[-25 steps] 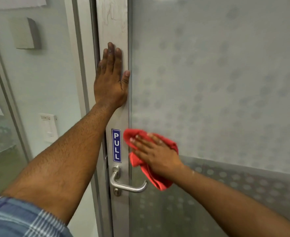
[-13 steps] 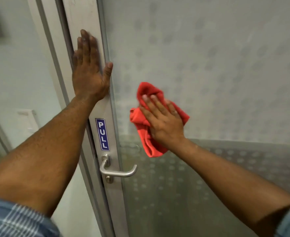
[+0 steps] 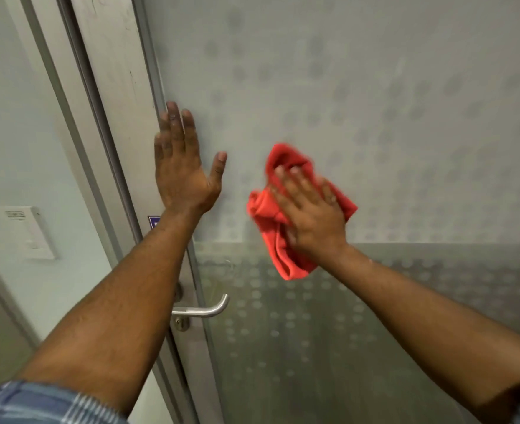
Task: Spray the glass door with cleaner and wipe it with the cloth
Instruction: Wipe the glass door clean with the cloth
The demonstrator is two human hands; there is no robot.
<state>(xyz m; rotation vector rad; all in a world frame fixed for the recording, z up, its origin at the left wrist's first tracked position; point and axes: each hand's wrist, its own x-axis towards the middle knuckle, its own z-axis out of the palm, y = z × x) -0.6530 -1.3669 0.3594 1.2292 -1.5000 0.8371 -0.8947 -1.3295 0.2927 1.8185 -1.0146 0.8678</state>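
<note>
The frosted glass door (image 3: 390,102) with a dotted pattern fills the right side of the view. My right hand (image 3: 309,212) presses a crumpled red cloth (image 3: 271,215) flat against the glass, just above the line where the frosting turns darker. My left hand (image 3: 182,166) is open with fingers spread, its palm on the glass next to the metal door frame (image 3: 121,87). No spray bottle is in view.
A steel lever handle (image 3: 205,310) sticks out below my left forearm, with a keyhole under it. A blue sign on the frame is mostly hidden by my left wrist. A white wall switch (image 3: 30,231) sits on the wall at the left.
My right hand has slid the cloth rightward across the glass. My left hand has shifted from the metal frame onto the glass edge. The view has swung left.
</note>
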